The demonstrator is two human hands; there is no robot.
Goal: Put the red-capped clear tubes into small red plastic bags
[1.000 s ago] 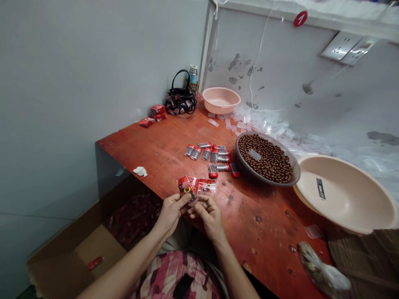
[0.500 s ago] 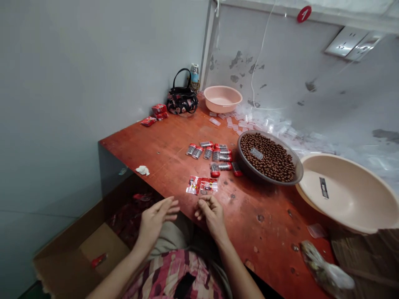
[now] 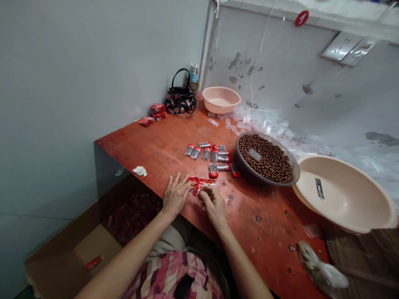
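My left hand (image 3: 177, 194) lies at the table's front edge, palm down with fingers spread. Its fingertips touch or cover the left end of a flat red printed wrapper (image 3: 194, 185). Just right of that, a second red wrapper (image 3: 207, 182) with clear edges lies against the first. My right hand (image 3: 214, 204) is curled at the lower edge of this second wrapper, thumb and fingers drawn together; what they hold, if anything, is hidden. Behind the wrappers sit several small clear containers (image 3: 206, 154) with red ends and dark contents.
A grey basin (image 3: 295, 177) of brown balls, with a clear case (image 3: 254, 154) on top, stands right. Beyond it are a cream basin (image 3: 352, 195) and a knotted plastic bag (image 3: 324, 268). A handbag (image 3: 181, 101), pink basin (image 3: 222, 99) and red packs (image 3: 157, 109) stand farther back.
My left hand has moved forward and right from the table edge onto the left wrapper. My right hand has moved slightly forward to the right wrapper.
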